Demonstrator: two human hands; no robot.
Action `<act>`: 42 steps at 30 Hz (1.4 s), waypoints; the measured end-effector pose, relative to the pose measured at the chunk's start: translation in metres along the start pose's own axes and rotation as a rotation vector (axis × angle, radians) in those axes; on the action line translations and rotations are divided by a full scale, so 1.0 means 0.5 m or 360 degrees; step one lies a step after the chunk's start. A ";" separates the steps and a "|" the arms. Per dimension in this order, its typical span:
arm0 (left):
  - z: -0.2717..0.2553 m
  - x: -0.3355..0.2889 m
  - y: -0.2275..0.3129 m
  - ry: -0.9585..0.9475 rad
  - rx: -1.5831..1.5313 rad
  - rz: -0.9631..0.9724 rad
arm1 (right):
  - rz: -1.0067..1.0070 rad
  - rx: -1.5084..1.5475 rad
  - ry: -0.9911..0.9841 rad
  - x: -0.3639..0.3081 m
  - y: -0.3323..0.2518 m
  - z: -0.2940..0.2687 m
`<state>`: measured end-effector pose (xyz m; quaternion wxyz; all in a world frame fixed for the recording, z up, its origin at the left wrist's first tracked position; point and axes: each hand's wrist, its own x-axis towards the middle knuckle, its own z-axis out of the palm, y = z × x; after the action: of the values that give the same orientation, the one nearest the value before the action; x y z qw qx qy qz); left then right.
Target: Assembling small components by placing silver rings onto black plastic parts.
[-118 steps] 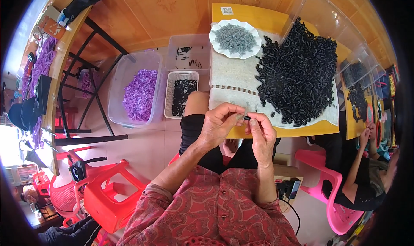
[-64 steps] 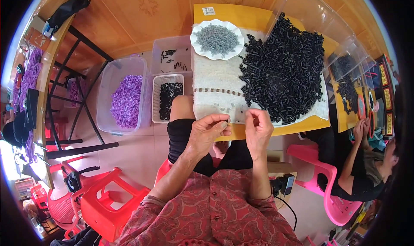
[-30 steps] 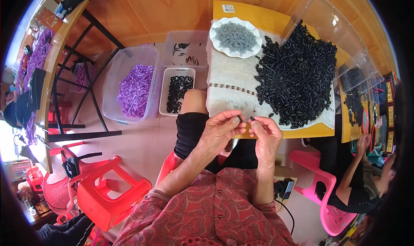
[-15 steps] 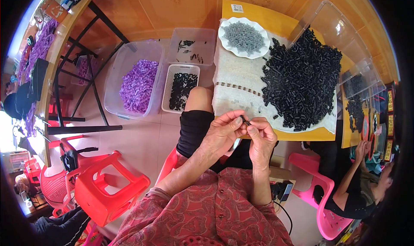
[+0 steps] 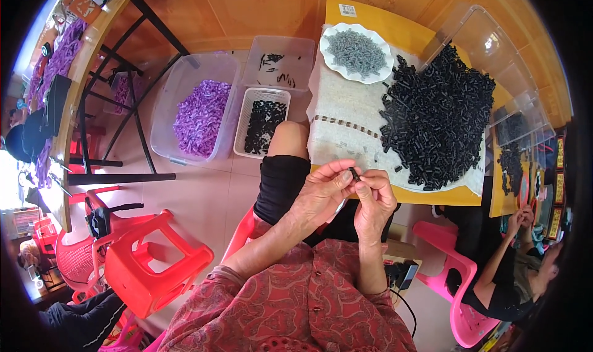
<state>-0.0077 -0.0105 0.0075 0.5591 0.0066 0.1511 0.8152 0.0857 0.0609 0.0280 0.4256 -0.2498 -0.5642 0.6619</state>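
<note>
Your L hand [image 5: 320, 195] and R hand [image 5: 373, 205] are pinching a small dark piece [image 5: 354, 174] betw. thumbs & forefingers, tips nearly meeting; can't tell if it's one part or two. A sec ago each hand had its own dark bit w/ a gap betw.; now they've come together, so it's prob. the fiddly two-handed step. Piece is just off the near-L edge of the black heap [image 5: 437, 120]. L of the heap: pale cloth [image 5: 340, 103]; far-L, white plate [image 5: 358, 78] w/ grey bits [image 5: 355, 52]; well L, white basket [image 5: 249, 152].
</note>
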 end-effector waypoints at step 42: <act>0.008 -0.013 0.002 -0.0166 0.0295 0.0261 | -0.0183 -0.0037 0.0050 -0.022 -0.018 0.028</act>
<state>-0.0053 -0.0158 0.0125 0.4946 0.1128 0.1955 0.8393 0.0823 0.0439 0.0381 0.4687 -0.2323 -0.5784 0.6259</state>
